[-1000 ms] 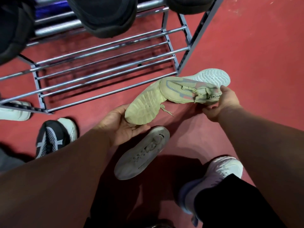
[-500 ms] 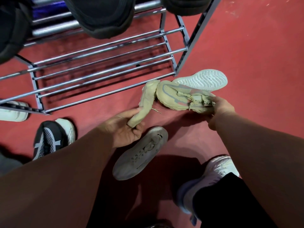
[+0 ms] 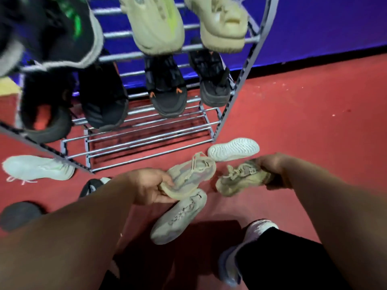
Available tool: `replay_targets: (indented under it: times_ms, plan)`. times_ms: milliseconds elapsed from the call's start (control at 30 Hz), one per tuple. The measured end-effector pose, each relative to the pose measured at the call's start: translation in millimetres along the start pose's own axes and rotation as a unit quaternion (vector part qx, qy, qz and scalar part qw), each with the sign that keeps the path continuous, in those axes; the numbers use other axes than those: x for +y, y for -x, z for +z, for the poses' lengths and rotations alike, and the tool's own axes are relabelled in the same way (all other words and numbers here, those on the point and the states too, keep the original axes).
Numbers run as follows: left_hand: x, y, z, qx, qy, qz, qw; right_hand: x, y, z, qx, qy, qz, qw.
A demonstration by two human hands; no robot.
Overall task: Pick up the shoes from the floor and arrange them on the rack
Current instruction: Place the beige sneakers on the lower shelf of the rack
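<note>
Left hand (image 3: 150, 186): forearm reaching forward, fingers and thumb curled round the heel end of a beige shoe (image 3: 191, 174), laces up, toe pointing away from the grip toward the rack (image 3: 146, 141).

Right hand (image 3: 271, 169): fingers wrapped over the heel end of a second beige shoe (image 3: 240, 182), toe pointing across toward the left grip. This shoe is blurred, so we cannot make out the finger detail.

Both shoes sit low, in front of the rack's bare bottom shelf. We cannot tell whether they clear the floor.

Just under the left grip lies a grey shoe (image 3: 180, 216). Beyond the two grips, between them and the rack's corner post, lies a white shoe (image 3: 233, 149), sole up. Black shoes (image 3: 167, 88) fill the tier above the bare shelf.
</note>
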State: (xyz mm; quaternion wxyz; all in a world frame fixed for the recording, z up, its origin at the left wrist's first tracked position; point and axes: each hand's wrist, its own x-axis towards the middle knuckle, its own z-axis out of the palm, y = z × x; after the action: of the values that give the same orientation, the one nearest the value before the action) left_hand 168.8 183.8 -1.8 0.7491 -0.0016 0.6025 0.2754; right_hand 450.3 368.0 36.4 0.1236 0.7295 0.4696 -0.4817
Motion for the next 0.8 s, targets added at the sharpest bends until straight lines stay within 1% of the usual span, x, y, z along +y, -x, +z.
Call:
replay_targets:
  times_ms: [100,233,333,433,533,667,800]
  plan:
    - [-5.8,48.4,-8.2,0.035,-0.037,0.011,0.999,7.7,48.1,1.4,0.014,-0.007,-0.013,1.000]
    - [-15.6,119.7,-21.3,0.097,-0.088,0.047,0.990,6.5,116.2,14.9,0.028,-0.086,-0.061,0.994]
    - [-31.1,171.5,-35.9,0.136,-0.083,0.075,0.984,10.4,164.1,36.6,0.023,-0.165,-0.113,0.980]
    - [-50.3,220.0,-39.2,0.171,-0.074,0.105,0.977,12.5,199.9,66.9,-0.006,-0.196,-0.161,0.967]
    - [-70.3,254.4,-46.0,0.181,-0.045,0.134,0.973,-0.3,228.0,90.4,-0.049,-0.225,-0.196,0.953]
    - [-89.5,287.2,-53.4,0.187,0.035,0.152,0.970,-5.8,257.4,108.3,-0.116,-0.264,-0.209,0.934]
    - [-91.7,295.0,-47.0,0.182,0.098,0.170,0.964,-3.3,251.0,103.4,-0.125,-0.275,-0.205,0.931]
